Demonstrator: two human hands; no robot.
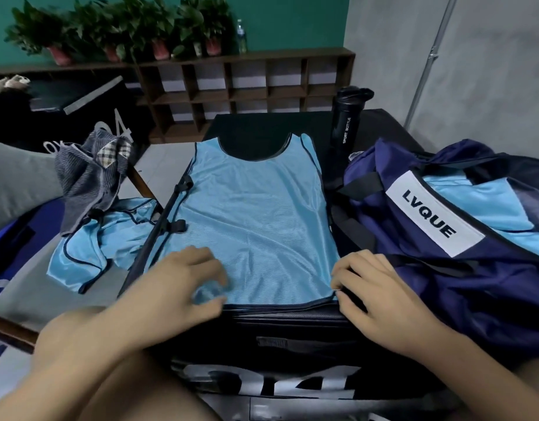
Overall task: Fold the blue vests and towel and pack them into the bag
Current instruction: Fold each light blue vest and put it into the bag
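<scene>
On my feed the flat blue vest (256, 214) is spread over the middle of the black surface (262, 123). Its neckline points to the far edge and its hem runs along the near edge. My left hand (183, 287) sits on the near left part of the vest. Its fingers (213, 268) are bent, with a small bunch of fabric caught between them and the thumb, though the hand is a bit blurred. My right hand (380, 293) is at the vest's near right corner, with its fingers (341, 278) curled and pinching the hem there.

The navy bag (444, 284) takes up the right side of the surface, touching the vest's right edge. It lies slumped with its white LVQUE label (432, 214) facing up. Through its opening I can see a folded blue vest (481, 208) already inside.

Off the left edge, on a lower grey and blue sheet (25, 287), a crumpled blue vest (110, 238) lies in a heap. The striped grey towel (92, 183) is draped just behind it, with its lower edge on the heap.

A black sport bottle (345, 123) stands upright near the far right corner, just behind the bag. Beyond the far edge is a dark wooden shelf (247, 83) of square compartments with potted plants (125, 28) along its top.
</scene>
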